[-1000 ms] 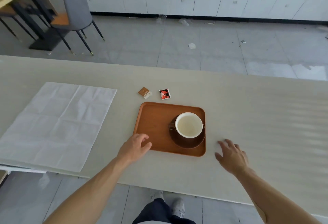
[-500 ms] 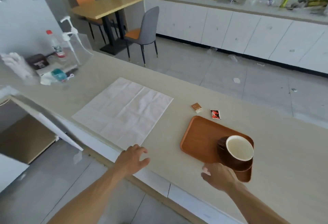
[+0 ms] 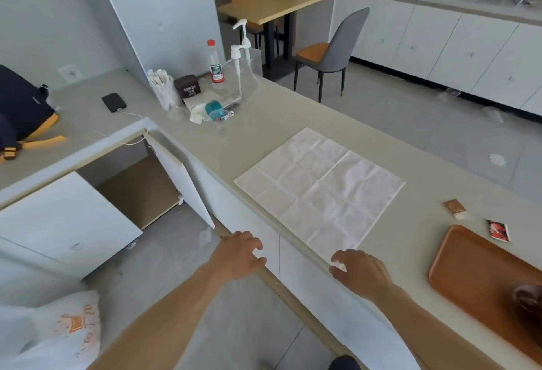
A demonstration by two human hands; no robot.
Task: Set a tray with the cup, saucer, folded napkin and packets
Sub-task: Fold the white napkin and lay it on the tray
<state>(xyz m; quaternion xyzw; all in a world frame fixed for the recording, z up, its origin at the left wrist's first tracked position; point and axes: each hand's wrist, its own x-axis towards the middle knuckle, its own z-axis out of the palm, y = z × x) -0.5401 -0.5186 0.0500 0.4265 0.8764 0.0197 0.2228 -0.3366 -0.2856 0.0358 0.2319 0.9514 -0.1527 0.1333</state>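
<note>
A white napkin (image 3: 321,189) lies unfolded and flat on the beige counter. My right hand (image 3: 359,273) hovers at its near corner by the counter edge, fingers apart, holding nothing. My left hand (image 3: 239,253) is spread in front of the counter edge, left of the napkin, empty. A brown wooden tray (image 3: 475,273) sits at the right, with the dark saucer (image 3: 528,300) cut off by the frame edge; the cup is out of view. A brown packet (image 3: 454,208) and a red packet (image 3: 498,230) lie on the counter beyond the tray.
At the counter's far left stand a pump dispenser (image 3: 242,56), a water bottle (image 3: 216,66), a cup of straws (image 3: 162,88) and small clutter. A phone (image 3: 113,102) lies further left. A cabinet door (image 3: 181,179) hangs open below the counter.
My view has swung left, so the tray and saucer now sit at the right edge. My right hand has moved from the tray to the napkin's near corner; my left hand has shifted along the counter edge.
</note>
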